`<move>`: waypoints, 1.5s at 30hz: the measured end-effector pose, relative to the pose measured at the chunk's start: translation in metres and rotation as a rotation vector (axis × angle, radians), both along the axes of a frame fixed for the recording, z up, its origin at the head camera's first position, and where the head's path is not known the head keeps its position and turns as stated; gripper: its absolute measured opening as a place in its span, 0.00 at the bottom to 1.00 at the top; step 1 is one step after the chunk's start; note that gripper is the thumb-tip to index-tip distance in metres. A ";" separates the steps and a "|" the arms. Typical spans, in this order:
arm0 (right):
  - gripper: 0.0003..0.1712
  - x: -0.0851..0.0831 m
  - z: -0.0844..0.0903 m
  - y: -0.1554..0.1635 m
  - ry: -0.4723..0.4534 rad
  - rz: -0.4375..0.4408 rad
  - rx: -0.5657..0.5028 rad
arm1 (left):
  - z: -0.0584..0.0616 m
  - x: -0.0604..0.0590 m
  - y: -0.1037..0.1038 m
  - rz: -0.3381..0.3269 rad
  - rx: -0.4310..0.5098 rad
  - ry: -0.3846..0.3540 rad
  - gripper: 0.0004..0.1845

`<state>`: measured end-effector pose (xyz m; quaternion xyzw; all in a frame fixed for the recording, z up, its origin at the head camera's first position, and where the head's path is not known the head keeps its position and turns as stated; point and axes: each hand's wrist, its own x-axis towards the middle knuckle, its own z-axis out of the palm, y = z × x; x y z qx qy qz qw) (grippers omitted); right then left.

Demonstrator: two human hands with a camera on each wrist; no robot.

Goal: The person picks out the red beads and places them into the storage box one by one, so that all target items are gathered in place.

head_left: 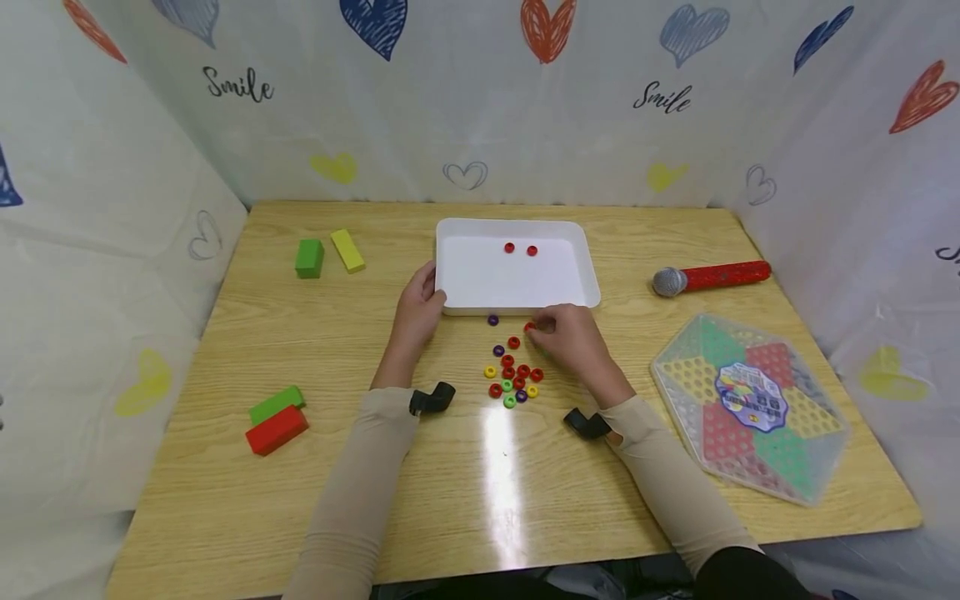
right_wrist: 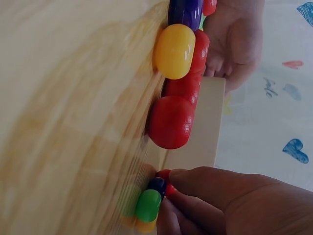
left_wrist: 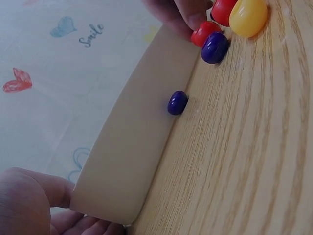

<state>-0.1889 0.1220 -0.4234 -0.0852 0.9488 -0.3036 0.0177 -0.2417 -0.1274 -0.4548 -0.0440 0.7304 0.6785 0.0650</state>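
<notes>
My left hand (head_left: 418, 310) holds the near left corner of a white tray (head_left: 517, 287), its thumb at the rim. Two red beads (head_left: 521, 249) lie inside the tray. Just in front of the tray, my right hand (head_left: 568, 337) pinches a red bead (head_left: 529, 327) between thumb and finger. A purple bead (head_left: 492, 320) sits by the tray's front wall. Toward me lies a loose group of red, yellow, green and purple beads (head_left: 519, 382). In the right wrist view, a green bead (right_wrist: 148, 205) and others show beside the right fingers; whether they touch is unclear.
Green (head_left: 309, 258) and yellow (head_left: 348, 251) blocks lie at the back left, with another green (head_left: 277, 405) and a red block (head_left: 277, 430) nearer me. To the right are a red microphone (head_left: 723, 276) and a hexagonal board-game box (head_left: 720, 450).
</notes>
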 end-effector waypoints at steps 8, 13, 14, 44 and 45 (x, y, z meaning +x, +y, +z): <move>0.07 -0.002 0.001 -0.002 -0.009 0.007 0.010 | -0.003 -0.001 -0.002 0.014 -0.015 -0.003 0.32; 0.07 -0.001 0.002 -0.003 -0.017 0.015 0.017 | -0.003 0.001 -0.003 0.019 -0.024 -0.017 0.32; 0.07 -0.001 0.003 -0.003 -0.019 0.019 0.017 | -0.003 0.002 -0.003 0.019 -0.025 -0.019 0.32; 0.12 -0.121 0.085 -0.043 -0.197 0.119 0.069 | -0.001 0.005 -0.007 -0.027 0.024 0.005 0.32; 0.12 -0.125 0.086 -0.047 -0.212 0.117 0.079 | -0.001 0.005 -0.007 -0.027 0.025 0.003 0.32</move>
